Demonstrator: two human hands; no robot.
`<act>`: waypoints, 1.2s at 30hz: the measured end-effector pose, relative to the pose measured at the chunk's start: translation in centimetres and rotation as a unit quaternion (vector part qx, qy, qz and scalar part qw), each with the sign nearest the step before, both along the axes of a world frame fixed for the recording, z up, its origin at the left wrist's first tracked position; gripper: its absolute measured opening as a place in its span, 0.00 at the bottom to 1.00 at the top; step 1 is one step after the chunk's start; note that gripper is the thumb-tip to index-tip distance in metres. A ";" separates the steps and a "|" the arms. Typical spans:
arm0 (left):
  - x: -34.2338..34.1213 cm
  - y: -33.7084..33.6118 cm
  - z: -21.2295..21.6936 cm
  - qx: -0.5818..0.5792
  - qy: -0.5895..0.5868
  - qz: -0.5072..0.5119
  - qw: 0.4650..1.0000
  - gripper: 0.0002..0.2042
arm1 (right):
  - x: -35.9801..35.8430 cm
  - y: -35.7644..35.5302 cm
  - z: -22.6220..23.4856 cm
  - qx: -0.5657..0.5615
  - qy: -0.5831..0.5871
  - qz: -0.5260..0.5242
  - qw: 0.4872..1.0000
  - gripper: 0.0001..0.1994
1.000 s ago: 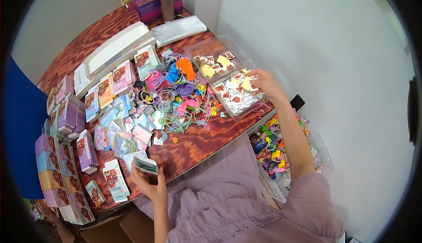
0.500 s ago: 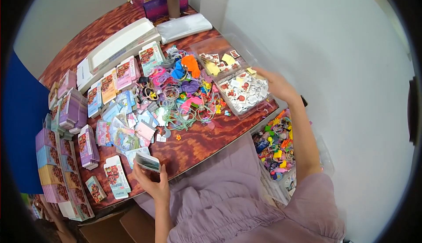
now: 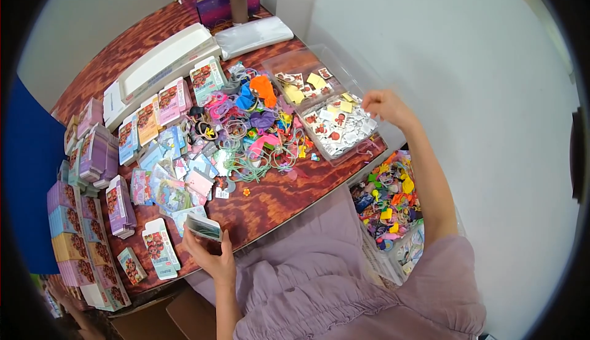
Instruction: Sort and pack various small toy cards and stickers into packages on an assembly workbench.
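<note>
My left hand is closed around a small open carton above the front edge of the table, its opening turned toward me. Off to the right, my right hand is raised just past the side of a clear plastic box, fingertips drawn together. Whatever is between them is too small to make out. In that clear box, one compartment holds many small white cards with red pictures, and the other holds similar cards with yellow pieces.
A heap of colourful hair ties fills the table's middle, beside small printed packets. Stacks of cartons line the left side. A flattened carton lies near the front edge. Below the table's right edge stands a bin of bright trinkets.
My right hand has lifted out from the card compartment's edge and moved slightly right, its fingers now drawn together. My left hand still holds the small carton in nearly the same place.
</note>
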State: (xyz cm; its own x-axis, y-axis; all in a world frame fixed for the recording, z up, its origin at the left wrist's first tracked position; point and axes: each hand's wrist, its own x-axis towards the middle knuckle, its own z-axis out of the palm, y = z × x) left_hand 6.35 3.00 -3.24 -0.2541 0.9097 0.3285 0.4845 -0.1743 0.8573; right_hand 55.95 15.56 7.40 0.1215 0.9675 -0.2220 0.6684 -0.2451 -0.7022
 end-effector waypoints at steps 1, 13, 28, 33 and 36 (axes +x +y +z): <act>0.1 -0.1 0.2 -0.005 -0.014 0.001 1.000 0.41 | -0.5 -0.5 -0.3 0.000 0.000 0.001 1.000 0.06; -0.2 -0.2 -0.2 -0.012 -0.001 0.001 1.000 0.41 | -5.7 -2.5 -2.8 0.089 -0.270 0.091 0.954 0.13; -0.5 -0.3 -0.3 -0.010 0.066 0.011 0.998 0.41 | -2.8 -2.5 -2.0 0.010 0.160 -0.035 0.986 0.07; -0.3 -0.1 -0.2 -0.005 0.033 0.007 0.999 0.41 | -2.2 -2.5 -2.7 -0.001 0.067 -0.012 0.998 0.07; -0.3 0.0 -0.3 -0.006 0.043 0.007 0.999 0.41 | -4.6 -2.7 -1.9 0.008 -0.057 -0.015 0.998 0.09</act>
State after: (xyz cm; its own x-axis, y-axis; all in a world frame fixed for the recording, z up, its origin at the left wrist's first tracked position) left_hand 6.03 2.97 -3.56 -0.2371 0.9103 0.3394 0.5593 -0.1578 0.8138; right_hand 51.33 12.87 5.55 0.1740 0.9665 -0.1889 0.7370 -0.2550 -0.6260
